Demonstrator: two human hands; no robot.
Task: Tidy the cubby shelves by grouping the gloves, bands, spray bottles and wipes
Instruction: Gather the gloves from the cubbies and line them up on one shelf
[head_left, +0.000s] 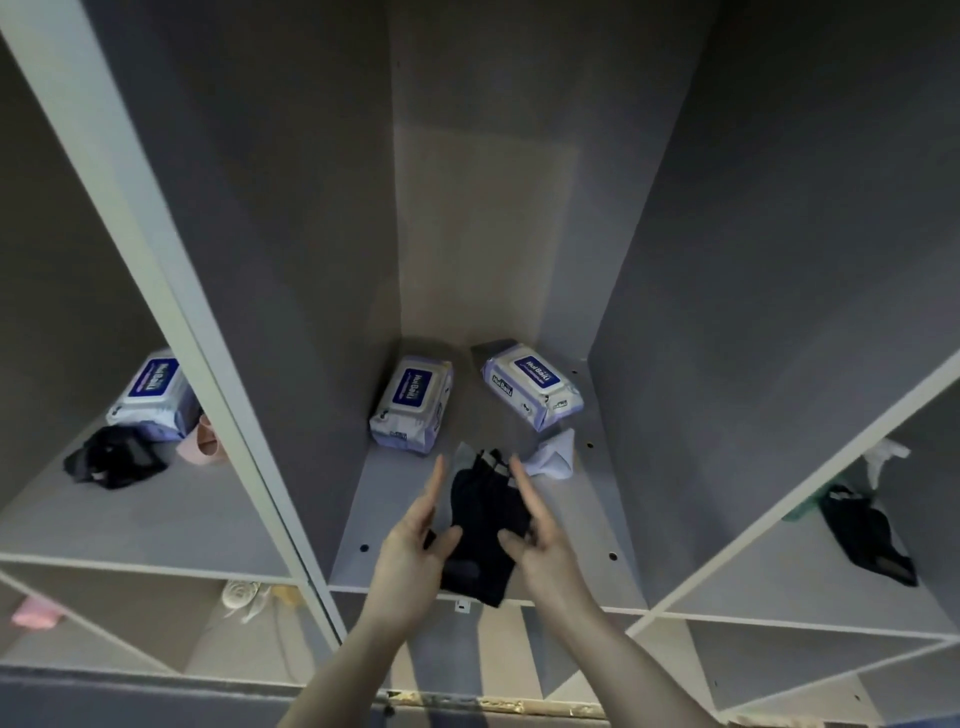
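Grey middle cubby (597, 519) holds two wipes packs (410, 402) at the back, a pale cloth (553, 457) and a black glove (480, 525) near the front; left hand (410, 551) and right hand (540, 540) flank the glove, fingers straight, thumbs touching it

hands (475, 540) flanking black glove (483, 525), wipes packs (410, 402) behind
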